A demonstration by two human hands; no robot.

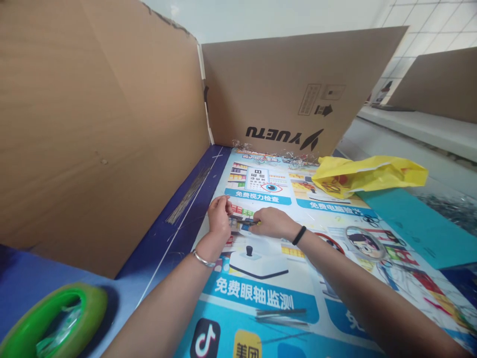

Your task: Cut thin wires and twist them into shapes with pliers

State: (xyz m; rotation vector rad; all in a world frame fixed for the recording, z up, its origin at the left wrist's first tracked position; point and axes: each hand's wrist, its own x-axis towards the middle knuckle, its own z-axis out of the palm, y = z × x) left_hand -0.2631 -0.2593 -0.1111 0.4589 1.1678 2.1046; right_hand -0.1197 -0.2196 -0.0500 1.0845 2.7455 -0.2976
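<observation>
Both my hands meet over a printed poster (268, 278) lying flat on the table. My left hand (219, 215), with a silver bangle at the wrist, has its fingers pinched together at the top. My right hand (269, 222), with a black band at the wrist, is closed beside it, fingertips pressed on a thin dark piece (244, 222) that runs between the two hands. What that piece is I cannot make out. Thin metal wires (281, 314) lie on the poster nearer to me.
Cardboard walls (93, 129) stand at the left and back (294, 89). A bundle of thin wires (190, 191) lies by the left wall. A yellow plastic bag (367, 176) sits at the right, a green tape dispenser (55, 318) at the near left.
</observation>
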